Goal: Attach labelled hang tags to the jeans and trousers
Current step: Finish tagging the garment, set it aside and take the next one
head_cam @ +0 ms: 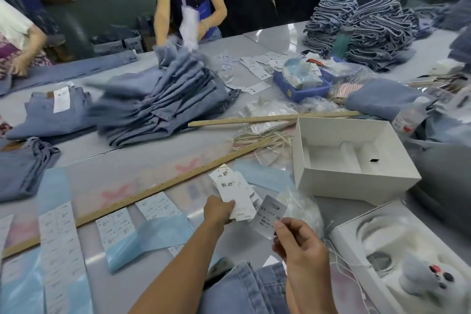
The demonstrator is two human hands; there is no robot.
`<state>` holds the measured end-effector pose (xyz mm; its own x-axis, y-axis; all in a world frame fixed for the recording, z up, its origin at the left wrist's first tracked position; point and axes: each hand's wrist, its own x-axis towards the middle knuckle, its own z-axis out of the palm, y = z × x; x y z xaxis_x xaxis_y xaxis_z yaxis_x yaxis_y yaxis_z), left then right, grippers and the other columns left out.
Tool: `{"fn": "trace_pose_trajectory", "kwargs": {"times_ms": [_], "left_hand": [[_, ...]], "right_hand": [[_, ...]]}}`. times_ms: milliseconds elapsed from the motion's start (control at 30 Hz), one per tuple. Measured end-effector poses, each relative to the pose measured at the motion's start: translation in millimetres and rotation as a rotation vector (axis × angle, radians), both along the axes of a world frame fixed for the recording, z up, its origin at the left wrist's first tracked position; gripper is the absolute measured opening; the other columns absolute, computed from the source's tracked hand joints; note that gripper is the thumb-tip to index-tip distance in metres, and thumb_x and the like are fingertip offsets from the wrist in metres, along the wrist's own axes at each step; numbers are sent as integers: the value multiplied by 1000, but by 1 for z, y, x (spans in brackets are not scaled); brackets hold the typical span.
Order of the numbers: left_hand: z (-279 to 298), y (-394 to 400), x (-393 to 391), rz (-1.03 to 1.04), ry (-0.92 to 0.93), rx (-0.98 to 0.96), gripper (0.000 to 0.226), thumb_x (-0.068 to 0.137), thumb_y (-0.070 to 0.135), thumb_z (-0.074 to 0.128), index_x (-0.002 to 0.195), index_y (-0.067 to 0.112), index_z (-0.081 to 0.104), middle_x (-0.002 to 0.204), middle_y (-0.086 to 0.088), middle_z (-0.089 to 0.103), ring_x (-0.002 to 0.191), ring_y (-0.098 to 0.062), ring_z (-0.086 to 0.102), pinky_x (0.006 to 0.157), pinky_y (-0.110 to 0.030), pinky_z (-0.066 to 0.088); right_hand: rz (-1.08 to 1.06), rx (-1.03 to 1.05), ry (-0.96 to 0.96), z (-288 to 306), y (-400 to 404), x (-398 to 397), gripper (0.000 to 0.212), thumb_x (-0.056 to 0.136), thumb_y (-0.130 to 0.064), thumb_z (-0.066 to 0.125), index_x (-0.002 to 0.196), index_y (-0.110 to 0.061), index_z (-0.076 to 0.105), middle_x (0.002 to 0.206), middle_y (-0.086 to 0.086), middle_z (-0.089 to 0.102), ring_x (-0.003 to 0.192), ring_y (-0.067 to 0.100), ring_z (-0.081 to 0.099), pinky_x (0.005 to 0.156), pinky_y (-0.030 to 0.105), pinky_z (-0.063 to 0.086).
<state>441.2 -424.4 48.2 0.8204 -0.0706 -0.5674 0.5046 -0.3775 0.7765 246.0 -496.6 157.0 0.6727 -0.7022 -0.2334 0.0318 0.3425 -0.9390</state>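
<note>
My left hand [218, 209] grips a fanned stack of white hang tags [235, 192] with handwriting on the top one, held just above the table. My right hand [300, 245] pinches the lower edge of a grey label sticker [270, 213] printed "1103#" and "XS", right beside the tag stack. A pair of blue jeans [249, 288] lies at the near edge under my forearms. Sheets of printed labels [61, 237] on blue backing lie to the left. A tall pile of folded jeans [163, 102] stands mid-table.
A long wooden ruler [142, 196] crosses the table diagonally. An open white box [351, 155] sits to the right, another box [397, 257] nearer with a small device in it. Loose strings [262, 140], blue trays [300, 86] and a person across the table handling jeans.
</note>
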Motion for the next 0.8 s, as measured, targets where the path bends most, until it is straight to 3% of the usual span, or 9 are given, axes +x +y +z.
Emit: {"fn": "trace_pose_trajectory", "kwargs": {"times_ms": [67, 133, 200, 267, 333, 500, 600, 733, 800], "left_hand": [[-3, -1, -1, 6, 4, -14, 24, 100, 15, 60, 119, 1, 59, 114, -20, 68, 89, -35, 69, 49, -28, 51], [-4, 0, -1, 6, -18, 35, 25, 101, 20, 56, 119, 5, 63, 109, -18, 70, 82, -34, 68, 57, -31, 50], [-4, 5, 0, 39, -64, 117, 25, 99, 22, 58, 115, 4, 66, 108, -17, 70, 89, -36, 66, 68, -36, 52], [2, 13, 2, 101, -106, 143, 15, 97, 19, 61, 98, 5, 66, 100, -17, 68, 90, -36, 66, 74, -39, 54], [12, 21, 0, 150, -171, 110, 15, 92, 11, 65, 78, 9, 60, 88, -15, 66, 75, -29, 62, 66, -35, 49], [71, 37, -34, 88, -381, -39, 7, 94, 10, 70, 95, 16, 71, 90, -2, 75, 73, -18, 69, 51, -22, 50], [113, 50, -74, -74, -449, -106, 20, 102, 14, 60, 85, 15, 72, 75, 0, 75, 57, -14, 63, 54, -30, 55], [163, 78, -131, -308, -479, -280, 19, 103, 16, 54, 98, 14, 72, 88, 1, 79, 72, -25, 72, 57, -29, 56], [181, 90, -150, -404, -458, -356, 19, 103, 18, 52, 114, 21, 67, 97, 0, 79, 80, -29, 73, 61, -29, 57]], "right_hand": [[10, -8, 5, 0, 0, -2, 22, 88, -6, 72, 77, -25, 76, 65, 3, 68, 59, 8, 58, 63, 27, 52], [16, -7, 8, 0, -1, -3, 20, 88, -8, 72, 78, -25, 76, 67, 3, 69, 60, 8, 59, 64, 27, 52], [19, 7, 9, 0, -1, -4, 19, 88, -9, 73, 78, -25, 77, 67, 2, 69, 61, 8, 60, 65, 28, 52], [26, 11, 10, 1, -1, -4, 19, 88, -9, 73, 78, -25, 77, 67, 2, 69, 61, 8, 60, 66, 30, 52], [36, 1, 15, 4, 0, -3, 20, 89, -8, 73, 78, -25, 76, 66, 2, 69, 60, 8, 59, 66, 30, 51], [100, -58, 42, 18, -4, -9, 23, 91, -10, 70, 81, -30, 76, 72, 0, 72, 63, 7, 63, 62, 23, 53], [192, -156, 59, 37, -5, -19, 22, 91, -12, 70, 81, -31, 75, 74, -1, 72, 65, 7, 63, 67, 26, 55], [347, -369, 45, 71, -1, -36, 18, 91, -15, 71, 81, -30, 71, 80, 0, 72, 71, 18, 66, 67, 24, 57], [379, -441, 31, 86, 1, -42, 15, 91, -16, 71, 81, -26, 69, 85, 2, 71, 79, 25, 68, 69, 32, 60]]}}
